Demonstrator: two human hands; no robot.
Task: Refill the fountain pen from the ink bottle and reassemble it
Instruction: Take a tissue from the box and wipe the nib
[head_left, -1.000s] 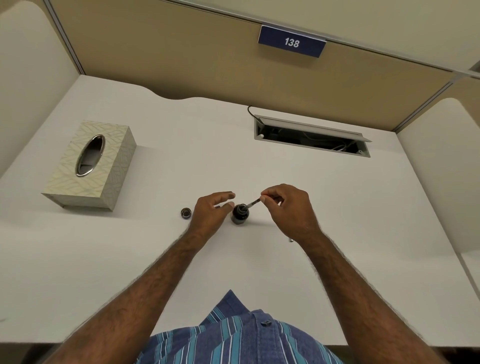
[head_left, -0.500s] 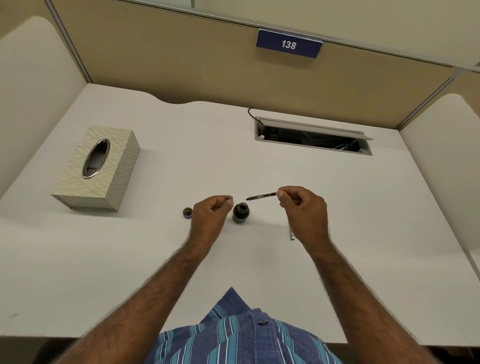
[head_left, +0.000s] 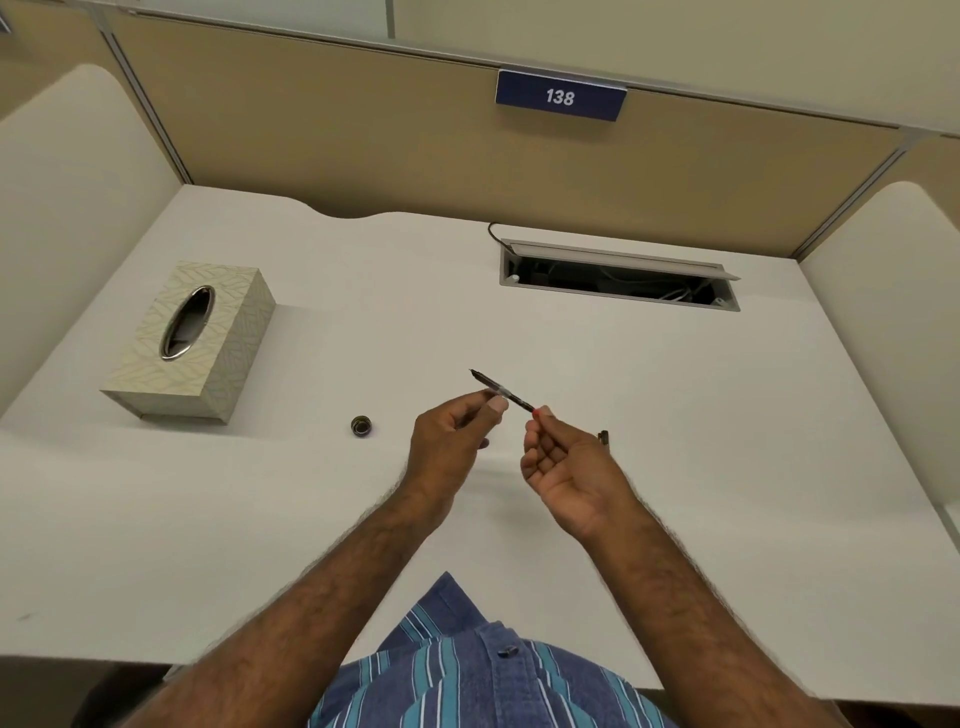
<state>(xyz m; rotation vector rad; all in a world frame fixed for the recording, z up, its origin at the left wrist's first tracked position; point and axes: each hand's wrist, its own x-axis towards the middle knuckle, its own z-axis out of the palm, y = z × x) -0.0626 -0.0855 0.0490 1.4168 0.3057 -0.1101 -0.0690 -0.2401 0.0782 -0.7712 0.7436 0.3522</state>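
I hold the thin dark fountain pen section (head_left: 485, 382) above the desk, with its nib pointing up and to the left. My left hand (head_left: 449, 441) pinches its clear middle part. My right hand (head_left: 566, 467) pinches its rear, red-tipped end with the fingertips. The ink bottle is almost fully hidden behind my left hand; only a dark sliver (head_left: 485, 443) shows. Its small dark cap (head_left: 361, 426) lies on the desk left of my left hand. Another dark pen part (head_left: 602, 437) pokes out from behind my right hand.
A patterned tissue box (head_left: 189, 343) stands at the left of the white desk (head_left: 727, 467). An open cable tray (head_left: 618, 278) is set into the desk at the back. Padded dividers close off the back and both sides.
My right hand lifted the pen section out of the ink bottle and swung its nib up and away. My left hand left the bottle and took hold of the pen's middle.
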